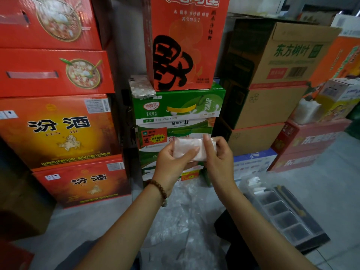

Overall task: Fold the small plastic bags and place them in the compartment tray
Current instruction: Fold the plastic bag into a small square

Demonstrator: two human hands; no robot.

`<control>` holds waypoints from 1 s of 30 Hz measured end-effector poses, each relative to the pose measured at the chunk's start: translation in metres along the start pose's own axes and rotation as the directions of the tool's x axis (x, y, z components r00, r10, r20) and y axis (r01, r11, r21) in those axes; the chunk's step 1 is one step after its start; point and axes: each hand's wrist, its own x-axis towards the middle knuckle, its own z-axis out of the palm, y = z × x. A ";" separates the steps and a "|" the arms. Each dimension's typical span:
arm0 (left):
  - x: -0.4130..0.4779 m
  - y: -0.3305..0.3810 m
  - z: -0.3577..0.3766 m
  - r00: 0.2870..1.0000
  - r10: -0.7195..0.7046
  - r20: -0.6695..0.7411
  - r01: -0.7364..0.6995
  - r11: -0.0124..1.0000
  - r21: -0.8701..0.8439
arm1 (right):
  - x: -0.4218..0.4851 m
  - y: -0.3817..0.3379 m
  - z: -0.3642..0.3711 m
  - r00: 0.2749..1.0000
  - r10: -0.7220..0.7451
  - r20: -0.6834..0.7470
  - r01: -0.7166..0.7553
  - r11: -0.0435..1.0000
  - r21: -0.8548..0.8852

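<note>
Head view is showing both hands raised in front of the stacked boxes [181, 114], working one small plastic bag [185, 148] between them. The left hand [171, 158] is gripping the bag's left end, its fingers [190, 152] curling round the front with the thumb lying across the plastic. The right hand [218, 156] is pinching the right end, thumb on the near face and the other fingers hidden behind. The bag is looking like a compact pale oblong, so the folding step is judged to be nearly done, not just starting.

More loose plastic bags [185, 217] are lying in a crumpled heap on the floor [87, 217], near and below the hands. The compartment tray [309, 221] is sitting low on the right, well apart from the bag; its far end is seeming to hold something pale, too blurred to name.

Next, the fold is probably needing one last press to keep it flat. Then one hand should be carrying it down and right into a free compartment without letting it spring open.
</note>
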 end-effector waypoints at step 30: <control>0.002 0.010 -0.004 0.949 0.263 -0.173 -0.231 0.955 0.185 | -0.006 -0.009 0.003 0.982 0.162 0.094 -0.176 0.970 0.167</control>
